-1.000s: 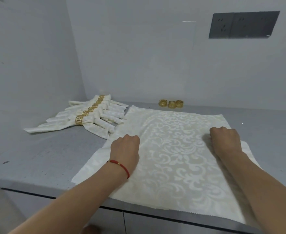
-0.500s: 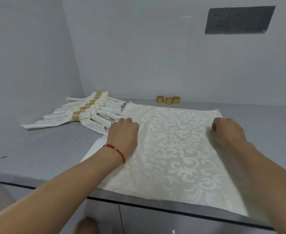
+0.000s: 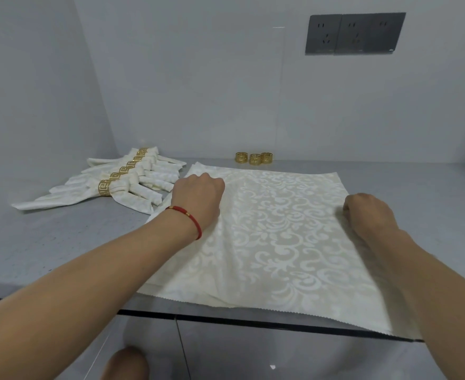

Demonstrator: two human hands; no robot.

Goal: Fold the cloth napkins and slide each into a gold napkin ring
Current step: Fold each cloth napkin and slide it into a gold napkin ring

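Both hands are down on the cloth napkin (image 3: 280, 234), a cream damask square spread flat on the grey counter (image 3: 61, 242), its near zigzag-cut edge running over the counter's front lip. The left hand (image 3: 198, 197), red cord bracelet (image 3: 187, 219) on the wrist, sits knuckles-up near the napkin's far-left corner, fingers curled under; it looks to be gripping the fabric there, though the fingertips are hidden, so that's a best read. The right hand (image 3: 368, 215) mirrors it at the right edge, fingers tucked down and bunched on the cloth. To the left, just beside the napkin's left edge, lies a fanned row of finished napkins (image 3: 127, 185), each one rolled and cinched in a gold ring with a key-pattern cutout. At the back of the counter, against the wall, three spare gold napkin rings (image 3: 254, 158) stand in a tight cluster. Up on the wall, a dark double socket panel (image 3: 354, 32).
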